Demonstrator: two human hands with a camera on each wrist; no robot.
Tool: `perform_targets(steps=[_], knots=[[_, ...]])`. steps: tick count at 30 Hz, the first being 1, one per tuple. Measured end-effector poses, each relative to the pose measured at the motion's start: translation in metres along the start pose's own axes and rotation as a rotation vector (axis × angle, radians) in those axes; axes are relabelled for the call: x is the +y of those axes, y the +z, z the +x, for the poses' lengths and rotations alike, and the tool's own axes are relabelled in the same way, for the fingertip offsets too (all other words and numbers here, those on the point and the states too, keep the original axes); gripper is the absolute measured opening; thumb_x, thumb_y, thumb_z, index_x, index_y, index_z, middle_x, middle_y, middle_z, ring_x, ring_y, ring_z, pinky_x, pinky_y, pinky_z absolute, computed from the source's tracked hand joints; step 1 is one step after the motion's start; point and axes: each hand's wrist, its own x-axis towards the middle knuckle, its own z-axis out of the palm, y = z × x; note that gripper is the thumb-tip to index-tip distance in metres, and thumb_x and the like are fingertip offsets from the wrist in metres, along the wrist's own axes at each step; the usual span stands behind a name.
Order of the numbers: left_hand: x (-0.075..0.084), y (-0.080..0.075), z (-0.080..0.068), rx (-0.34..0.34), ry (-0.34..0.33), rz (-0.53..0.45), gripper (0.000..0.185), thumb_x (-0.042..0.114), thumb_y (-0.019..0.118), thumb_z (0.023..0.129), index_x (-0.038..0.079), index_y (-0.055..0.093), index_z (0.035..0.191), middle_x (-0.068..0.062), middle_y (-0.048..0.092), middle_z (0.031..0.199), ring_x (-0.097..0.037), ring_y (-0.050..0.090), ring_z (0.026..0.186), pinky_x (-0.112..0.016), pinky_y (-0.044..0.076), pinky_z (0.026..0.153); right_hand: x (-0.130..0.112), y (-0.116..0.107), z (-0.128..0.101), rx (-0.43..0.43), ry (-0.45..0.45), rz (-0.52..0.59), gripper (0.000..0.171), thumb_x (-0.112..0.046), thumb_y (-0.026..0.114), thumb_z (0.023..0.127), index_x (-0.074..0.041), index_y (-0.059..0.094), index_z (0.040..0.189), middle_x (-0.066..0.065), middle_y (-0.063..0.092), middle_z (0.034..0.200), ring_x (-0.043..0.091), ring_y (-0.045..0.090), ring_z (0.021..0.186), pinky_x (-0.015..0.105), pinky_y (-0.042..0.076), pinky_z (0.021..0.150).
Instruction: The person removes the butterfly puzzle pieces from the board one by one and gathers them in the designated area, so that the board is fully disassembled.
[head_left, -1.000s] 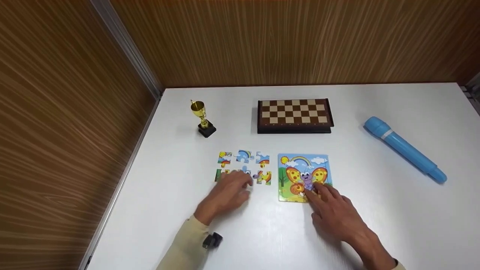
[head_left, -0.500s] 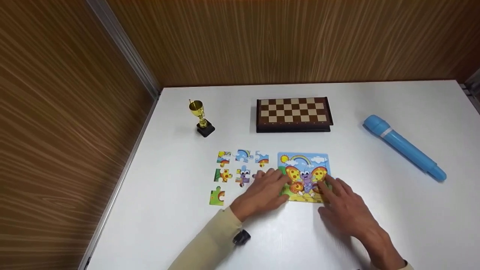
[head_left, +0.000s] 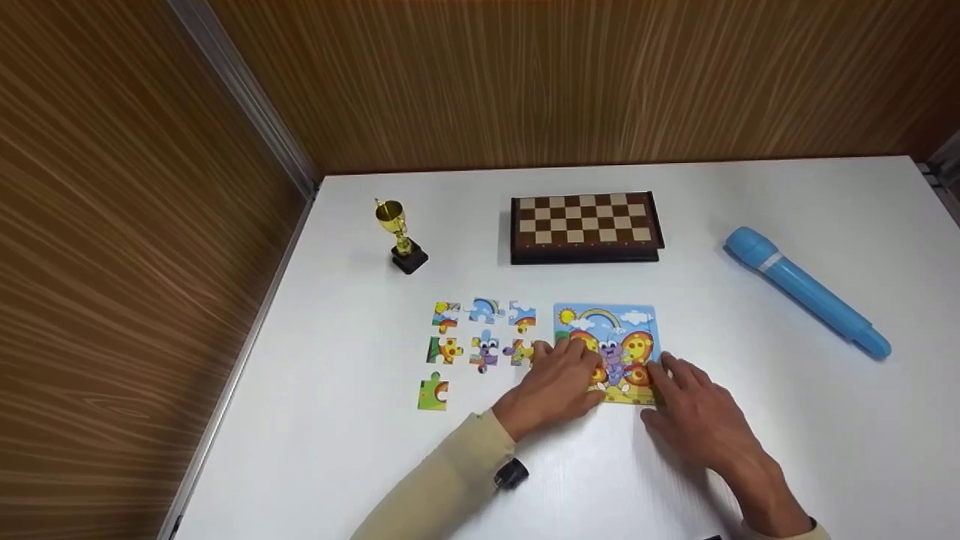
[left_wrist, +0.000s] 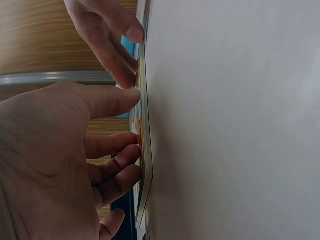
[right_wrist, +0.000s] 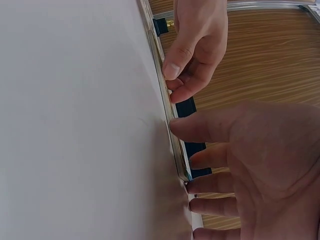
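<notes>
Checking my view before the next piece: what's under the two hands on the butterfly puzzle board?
The left hand covers the puzzle board's lower left corner, the right hand its lower right edge. Butterfly artwork shows between them; whether any piece lies beneath is hidden.

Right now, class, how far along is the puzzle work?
Done: seven loose pieces lie spread on the table left of the butterfly puzzle board. In hand: left hand and right hand touch the board's lower part. Left: whatever remains in the board, hidden by the hands.
</notes>
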Motion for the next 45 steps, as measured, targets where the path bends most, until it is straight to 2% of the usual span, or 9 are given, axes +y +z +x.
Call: perform_targets(steps=[8,12,19,23,28,31,34,39,45], knots=[[0.005,0.0,0.005,0.009,-0.047,-0.021,0.036,0.045,0.062,0.09,0.019,0.062,0.114,0.003,0.056,0.113,-0.015,0.048,0.099,-0.037,0.031,0.082,0.0,-0.001,-0.001,-0.002,-0.019,-0.021,0.068,-0.024,0.073,0.084,-0.022,0.045,0.145,0.021,0.031,0.153,0.048,0.034,0.134,0.067,0.034,0.1],[0.007,-0.003,0.009,-0.026,-0.093,-0.057,0.034,0.044,0.066,0.089,0.019,0.061,0.111,0.004,0.056,0.113,-0.014,0.048,0.1,-0.038,0.03,0.084,-0.003,-0.002,0.001,-0.028,-0.035,-0.036,0.067,-0.025,0.071,0.084,-0.022,0.044,0.146,0.017,0.029,0.156,0.048,0.033,0.136,0.067,0.033,0.101],[0.007,-0.009,0.015,-0.064,-0.088,-0.076,0.026,0.038,0.072,0.085,0.016,0.06,0.093,0.004,0.056,0.102,-0.014,0.046,0.09,-0.035,0.024,0.077,-0.005,-0.005,-0.001,-0.054,-0.055,-0.078,0.067,-0.025,0.069,0.084,-0.019,0.044,0.146,0.017,0.031,0.156,0.045,0.033,0.137,0.066,0.035,0.101],[0.012,-0.012,0.018,-0.087,-0.127,-0.059,0.026,0.037,0.075,0.082,0.016,0.063,0.091,0.004,0.06,0.103,-0.014,0.049,0.091,-0.036,0.026,0.078,-0.006,-0.007,-0.001,-0.07,-0.065,-0.089,0.066,-0.025,0.067,0.085,-0.02,0.043,0.146,0.016,0.031,0.156,0.044,0.034,0.137,0.065,0.036,0.1],[0.022,-0.016,0.023,-0.058,-0.168,-0.049,0.015,0.025,0.074,0.081,0.016,0.062,0.086,0.005,0.062,0.088,-0.014,0.054,0.085,-0.039,0.03,0.079,-0.006,-0.009,-0.002,-0.065,-0.071,-0.104,0.065,-0.025,0.066,0.086,-0.02,0.043,0.146,0.017,0.032,0.156,0.044,0.035,0.136,0.065,0.037,0.099],[0.023,-0.017,0.022,-0.058,-0.147,-0.094,0.019,0.019,0.07,0.083,0.015,0.058,0.097,0.006,0.058,0.078,-0.014,0.053,0.075,-0.039,0.03,0.079,-0.006,-0.01,-0.002,-0.062,-0.072,-0.099,0.064,-0.024,0.065,0.087,-0.02,0.042,0.147,0.017,0.032,0.156,0.045,0.035,0.137,0.066,0.036,0.099],[0.021,-0.015,0.017,-0.069,-0.104,-0.159,0.027,0.017,0.068,0.086,0.019,0.052,0.108,0.008,0.055,0.076,-0.012,0.05,0.071,-0.037,0.028,0.079,-0.006,-0.009,-0.002,-0.069,-0.061,-0.086,0.064,-0.024,0.063,0.087,-0.02,0.041,0.147,0.017,0.03,0.156,0.045,0.033,0.138,0.067,0.034,0.1],[0.014,-0.013,0.007,-0.027,-0.039,-0.252,0.018,0.022,0.064,0.091,0.025,0.051,0.103,0.013,0.056,0.082,-0.009,0.052,0.08,-0.035,0.025,0.08,-0.004,-0.006,-0.003,-0.075,-0.041,-0.089,0.065,-0.024,0.064,0.086,-0.02,0.041,0.147,0.017,0.03,0.156,0.045,0.033,0.138,0.067,0.034,0.101],[0.0,-0.02,-0.011,0.034,-0.024,-0.308,0.029,0.022,0.06,0.092,0.028,0.052,0.119,0.013,0.065,0.093,-0.006,0.059,0.086,-0.036,0.031,0.086,-0.004,-0.005,-0.002,-0.076,-0.037,-0.083,0.066,-0.023,0.065,0.085,-0.019,0.042,0.147,0.016,0.03,0.156,0.045,0.033,0.138,0.067,0.033,0.101]])
